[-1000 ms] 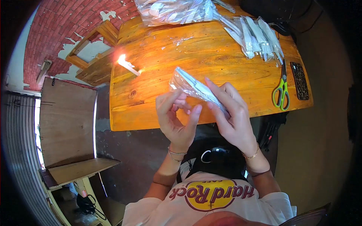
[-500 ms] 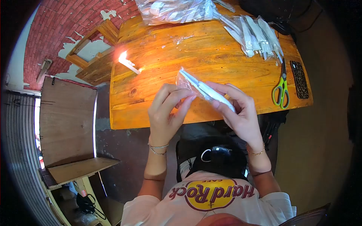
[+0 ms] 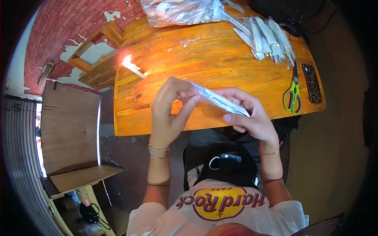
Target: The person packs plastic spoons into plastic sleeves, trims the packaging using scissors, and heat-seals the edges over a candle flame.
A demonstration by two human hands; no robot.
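While the left hand (image 3: 173, 103) pinches the far end of a clear plastic wrapper between thumb and fingers, the right hand (image 3: 252, 115) grips the near end, its thumb along the edge. Between the two hands, the slim packet (image 3: 222, 101) of white pieces is held aslant above the near edge of the wooden surface (image 3: 157, 114), the far end higher in view; what exactly lies inside is hard to tell. To the left of the hands, a white candle (image 3: 136, 70) leans on the surface, its flame burning. At the far side rests a large clear bag (image 3: 185, 12) of white items, and to its right several wrapped packets (image 3: 267, 39) lie fanned together. Scissors (image 3: 293, 96) with green handles lie to the right, blades pointing toward those packets, just beside a leopard-patterned flat object (image 3: 312, 83).
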